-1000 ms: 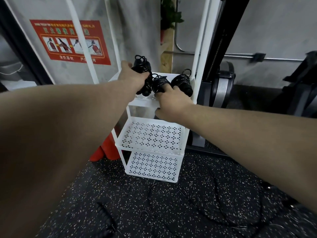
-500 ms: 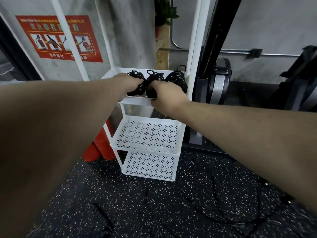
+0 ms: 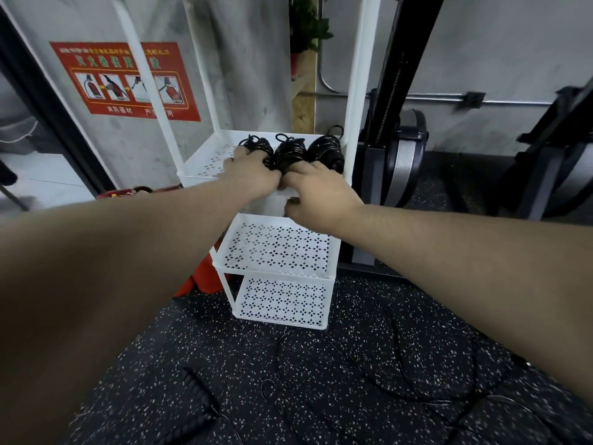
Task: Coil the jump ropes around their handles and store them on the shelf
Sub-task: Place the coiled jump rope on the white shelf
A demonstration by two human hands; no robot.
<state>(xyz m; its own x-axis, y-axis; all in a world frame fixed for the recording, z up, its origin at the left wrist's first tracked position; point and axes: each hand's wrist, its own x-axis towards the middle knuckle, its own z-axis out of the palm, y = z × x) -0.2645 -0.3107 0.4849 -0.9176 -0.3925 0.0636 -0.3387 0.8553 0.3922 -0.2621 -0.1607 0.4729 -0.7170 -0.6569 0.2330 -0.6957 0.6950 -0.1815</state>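
Three black coiled jump ropes lie side by side on the upper tray of the white shelf (image 3: 205, 155). My left hand (image 3: 253, 176) lies over the left coiled jump rope (image 3: 256, 146), its fingers curled round the bundle as it rests on the tray. My right hand (image 3: 317, 194) is at the tray's front rim; its fingers curl against the near end of the middle coiled jump rope (image 3: 290, 152) and its thumb hangs below the rim. The right coiled jump rope (image 3: 327, 147) lies untouched against the shelf post.
Two lower perforated trays (image 3: 276, 252) hold nothing. A loose black rope (image 3: 321, 364) and a black handle (image 3: 195, 399) lie on the speckled floor. Red fire extinguishers (image 3: 205, 281) stand left of the shelf, and a rowing machine (image 3: 404, 162) stands to its right.
My left hand has brought the left bundle down from above the tray onto it, next to the other two. My right hand stayed at the middle bundle.
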